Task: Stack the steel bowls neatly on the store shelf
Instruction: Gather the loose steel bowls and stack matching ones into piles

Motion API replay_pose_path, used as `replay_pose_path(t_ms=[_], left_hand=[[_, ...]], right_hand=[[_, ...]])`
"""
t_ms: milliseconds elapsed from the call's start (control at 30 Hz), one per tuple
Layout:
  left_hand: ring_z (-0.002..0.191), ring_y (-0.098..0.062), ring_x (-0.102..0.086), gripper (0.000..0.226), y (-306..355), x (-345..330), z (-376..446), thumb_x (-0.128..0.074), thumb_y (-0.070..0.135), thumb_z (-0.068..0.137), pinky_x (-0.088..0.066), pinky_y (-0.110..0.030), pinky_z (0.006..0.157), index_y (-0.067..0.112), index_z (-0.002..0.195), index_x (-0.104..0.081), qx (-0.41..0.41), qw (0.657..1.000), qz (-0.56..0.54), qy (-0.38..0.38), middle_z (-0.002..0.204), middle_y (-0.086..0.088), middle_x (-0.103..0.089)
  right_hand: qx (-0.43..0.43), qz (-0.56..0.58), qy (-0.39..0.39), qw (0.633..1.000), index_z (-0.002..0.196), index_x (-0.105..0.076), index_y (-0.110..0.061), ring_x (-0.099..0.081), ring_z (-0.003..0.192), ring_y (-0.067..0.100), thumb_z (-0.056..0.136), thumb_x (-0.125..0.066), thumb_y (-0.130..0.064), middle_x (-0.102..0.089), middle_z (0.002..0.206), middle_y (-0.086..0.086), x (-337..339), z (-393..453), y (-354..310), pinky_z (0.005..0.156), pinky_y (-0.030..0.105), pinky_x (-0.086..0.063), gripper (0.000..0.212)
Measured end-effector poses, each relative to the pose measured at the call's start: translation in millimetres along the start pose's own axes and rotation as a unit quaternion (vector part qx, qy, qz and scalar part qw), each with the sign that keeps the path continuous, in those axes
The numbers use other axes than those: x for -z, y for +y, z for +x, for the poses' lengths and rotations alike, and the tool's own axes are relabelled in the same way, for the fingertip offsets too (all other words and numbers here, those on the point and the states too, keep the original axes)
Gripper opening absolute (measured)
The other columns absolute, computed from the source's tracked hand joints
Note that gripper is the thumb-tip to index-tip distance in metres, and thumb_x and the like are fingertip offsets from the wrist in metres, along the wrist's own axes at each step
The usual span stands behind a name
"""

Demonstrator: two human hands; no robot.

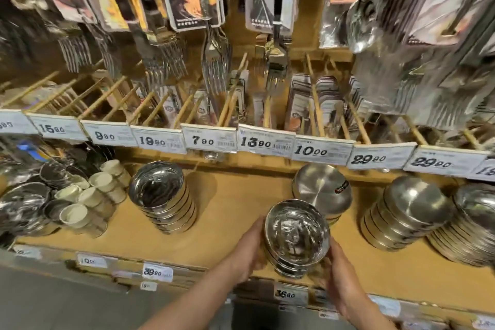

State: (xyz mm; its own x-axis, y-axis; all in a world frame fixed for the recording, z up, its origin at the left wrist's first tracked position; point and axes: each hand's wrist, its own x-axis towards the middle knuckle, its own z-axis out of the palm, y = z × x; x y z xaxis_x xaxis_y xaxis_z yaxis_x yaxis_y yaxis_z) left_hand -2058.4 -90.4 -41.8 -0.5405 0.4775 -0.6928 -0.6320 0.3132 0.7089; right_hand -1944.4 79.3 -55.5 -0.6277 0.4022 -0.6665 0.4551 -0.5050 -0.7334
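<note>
At shelf front edge [187, 249]: left hand [247, 246], right hand [338, 273] grip small bowl stack [296, 236] between them.

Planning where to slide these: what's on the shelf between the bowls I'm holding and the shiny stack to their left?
Only bare wooden shelf shows in the head view.

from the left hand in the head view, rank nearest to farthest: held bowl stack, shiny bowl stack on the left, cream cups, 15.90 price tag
1. Held bowl stack: in the left hand, at the shelf front.
2. Shiny bowl stack: up and to its left on the shelf.
3. Cream cups: farther left.
4. 15.90 price tag: upper shelf edge, far left.
</note>
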Motion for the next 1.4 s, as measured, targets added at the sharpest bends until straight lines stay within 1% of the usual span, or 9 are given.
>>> replay_pose_path(t_ms=[133, 267, 367, 567, 667, 800, 967, 1133, 1400], left_hand=[[0.126, -0.025, -0.059, 0.070, -7, -1, 0, -0.032, 0.086, 0.084, -0.047, -0.055, 0.106, 0.044, 0.135, -0.056, -0.008, 1.000, -0.030, 0.000, 0.134, 0.002, -0.067], [0.114, -0.023, -0.068, 0.067, -19, 20, -14, -0.032, 0.079, 0.087, -0.059, -0.044, 0.092, 0.038, 0.132, -0.060, 0.013, 0.997, -0.051, 0.050, 0.122, 0.001, -0.073], [0.104, -0.024, -0.072, 0.058, -30, 47, -28, -0.030, 0.067, 0.097, -0.062, -0.038, 0.079, 0.031, 0.128, -0.064, 0.021, 0.991, -0.090, 0.099, 0.111, -0.003, -0.077], [0.107, -0.030, -0.070, 0.055, -44, 106, -68, -0.031, 0.065, 0.100, -0.060, -0.046, 0.090, 0.029, 0.123, -0.066, 0.011, 0.978, -0.144, 0.149, 0.112, -0.006, -0.077], [0.114, -0.028, -0.066, 0.051, -55, 141, -87, -0.035, 0.062, 0.101, -0.060, -0.043, 0.084, 0.030, 0.121, -0.068, -0.006, 0.973, -0.165, 0.161, 0.116, -0.003, -0.076], [0.109, -0.027, -0.067, 0.044, -68, 197, -116, -0.039, 0.057, 0.103, -0.062, -0.041, 0.073, 0.030, 0.118, -0.070, -0.022, 0.967, -0.175, 0.183, 0.112, -0.004, -0.076], [0.107, -0.025, -0.066, 0.042, -82, 278, -142, -0.039, 0.060, 0.101, -0.060, -0.038, 0.066, 0.036, 0.105, -0.074, -0.044, 0.967, -0.159, 0.196, 0.106, 0.001, -0.078], [0.112, -0.025, -0.065, 0.047, -70, 334, -144, -0.030, 0.060, 0.102, -0.059, -0.045, 0.080, 0.038, 0.113, -0.070, -0.059, 0.971, -0.107, 0.205, 0.109, 0.007, -0.076], [0.100, -0.030, -0.071, 0.048, -53, 365, -120, -0.032, 0.062, 0.100, -0.064, -0.047, 0.071, 0.042, 0.095, -0.075, -0.046, 0.974, -0.119, 0.187, 0.100, 0.003, -0.078]], right_hand=[[-0.016, -0.009, 0.000, 1.000, 0.122, -0.065, -0.039, -0.068, 0.109, 0.024, 0.096, -0.045, -0.063, -0.076, 0.113, -0.004, -10, 8, 0, 0.070, 0.037, -0.057, 0.040], [-0.023, -0.029, -0.046, 0.998, 0.097, -0.076, -0.045, -0.075, 0.096, 0.017, 0.098, -0.043, -0.060, -0.079, 0.101, -0.009, -34, -1, 2, 0.063, 0.031, -0.061, 0.037], [-0.028, -0.047, -0.061, 0.997, 0.107, -0.075, -0.034, -0.070, 0.105, 0.022, 0.100, -0.041, -0.057, -0.078, 0.105, -0.004, -61, -10, 8, 0.081, 0.042, -0.060, 0.042], [-0.022, -0.069, -0.090, 0.993, 0.114, -0.068, -0.026, -0.060, 0.115, 0.032, 0.103, -0.037, -0.047, -0.070, 0.116, 0.010, -128, -28, 26, 0.109, 0.057, -0.042, 0.039], [-0.044, -0.073, -0.088, 0.992, 0.119, -0.067, -0.016, -0.059, 0.115, 0.042, 0.104, -0.040, -0.048, -0.065, 0.121, 0.023, -169, -42, 38, 0.090, 0.047, -0.051, 0.044], [-0.037, -0.047, -0.103, 0.993, 0.125, -0.059, 0.001, -0.066, 0.083, 0.025, 0.090, -0.066, -0.047, -0.064, 0.108, 0.020, -236, -58, 53, 0.058, 0.028, -0.052, 0.059], [-0.054, -0.073, -0.107, 0.990, 0.121, -0.063, -0.024, -0.062, 0.112, 0.023, 0.105, -0.038, -0.048, -0.067, 0.118, 0.006, -295, -86, 91, 0.083, 0.038, -0.055, 0.038], [-0.087, -0.037, -0.117, 0.989, 0.106, -0.069, -0.029, -0.061, 0.096, 0.015, 0.102, -0.052, -0.043, -0.067, 0.109, -0.002, -350, -84, 98, 0.098, 0.052, -0.053, 0.022], [-0.033, -0.043, -0.128, 0.990, 0.114, -0.065, -0.037, -0.063, 0.104, 0.010, 0.106, -0.039, -0.047, -0.070, 0.115, -0.010, -379, -60, 104, 0.084, 0.038, -0.057, 0.029]])
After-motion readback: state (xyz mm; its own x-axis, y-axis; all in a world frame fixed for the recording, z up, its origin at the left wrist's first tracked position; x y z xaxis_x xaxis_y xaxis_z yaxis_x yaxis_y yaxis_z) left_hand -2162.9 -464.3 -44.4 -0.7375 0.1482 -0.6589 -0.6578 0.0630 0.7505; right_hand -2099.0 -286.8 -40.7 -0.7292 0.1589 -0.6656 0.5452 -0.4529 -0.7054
